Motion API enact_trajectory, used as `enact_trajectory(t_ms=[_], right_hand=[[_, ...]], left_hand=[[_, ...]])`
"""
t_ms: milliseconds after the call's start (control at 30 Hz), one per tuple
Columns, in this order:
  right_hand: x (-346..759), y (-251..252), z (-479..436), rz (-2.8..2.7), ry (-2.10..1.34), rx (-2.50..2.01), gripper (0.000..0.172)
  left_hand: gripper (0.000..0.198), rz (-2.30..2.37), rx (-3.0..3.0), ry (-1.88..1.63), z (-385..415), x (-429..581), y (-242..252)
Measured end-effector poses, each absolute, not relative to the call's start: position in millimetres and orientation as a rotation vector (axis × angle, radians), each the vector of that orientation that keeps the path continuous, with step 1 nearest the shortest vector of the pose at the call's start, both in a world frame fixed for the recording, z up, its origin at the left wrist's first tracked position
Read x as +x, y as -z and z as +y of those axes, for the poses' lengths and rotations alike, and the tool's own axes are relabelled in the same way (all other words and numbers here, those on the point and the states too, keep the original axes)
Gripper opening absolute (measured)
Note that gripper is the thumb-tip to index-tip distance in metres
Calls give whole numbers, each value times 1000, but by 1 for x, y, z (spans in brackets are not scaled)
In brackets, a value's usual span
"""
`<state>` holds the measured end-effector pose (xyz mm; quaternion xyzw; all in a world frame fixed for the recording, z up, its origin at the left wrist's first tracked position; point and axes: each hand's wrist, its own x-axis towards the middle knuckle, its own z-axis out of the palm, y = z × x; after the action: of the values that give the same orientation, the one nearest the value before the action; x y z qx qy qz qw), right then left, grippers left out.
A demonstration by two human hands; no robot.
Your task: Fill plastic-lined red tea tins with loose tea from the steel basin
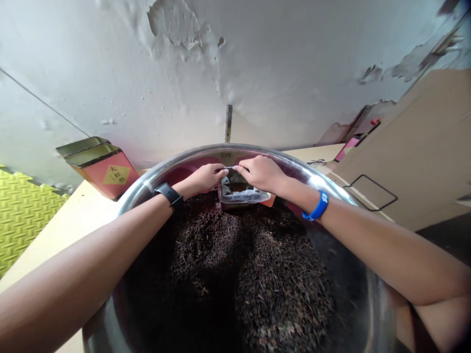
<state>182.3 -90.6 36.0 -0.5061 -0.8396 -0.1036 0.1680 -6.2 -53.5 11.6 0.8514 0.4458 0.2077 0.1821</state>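
Note:
A tin (239, 203) with a clear plastic bag (245, 196) lining its open mouth stands at the far side of a metal basin (147, 184). Over its far rim, my left hand (204, 177) and my right hand (261, 174) meet with fingers pinched. Between their fingertips shows a thin dark strip (228, 167); whether it is loose or part of the bag's edge I cannot tell. Something dark lies inside the bag. Dark loose tea leaves (283, 289) are heaped in the basin below my wrists.
An open pink tea tin (116, 171) with a yellow label stands left of the basin on a pale table (47, 240). To the right lie a black wire frame (371, 193), thin dark loops (316, 162) and another pink box (348, 147). A peeling wall (184, 88) rises behind.

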Motion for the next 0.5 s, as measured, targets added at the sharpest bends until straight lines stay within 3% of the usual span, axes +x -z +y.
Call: enact_trajectory(t_ms=[167,333,500], right_hand=[[171,-40,-107,-2466,67,-1235,30],[135,-31,-169,-2650,-557,-729,30],[121,10,-198,-3013,-830,-406,74]], left_hand=[[34,1213,2430,-583,-55,-8,-12],[36,1229,2435,-642,-51,-9,-8],[37,1231,2408,-639,-49,-9,-6]])
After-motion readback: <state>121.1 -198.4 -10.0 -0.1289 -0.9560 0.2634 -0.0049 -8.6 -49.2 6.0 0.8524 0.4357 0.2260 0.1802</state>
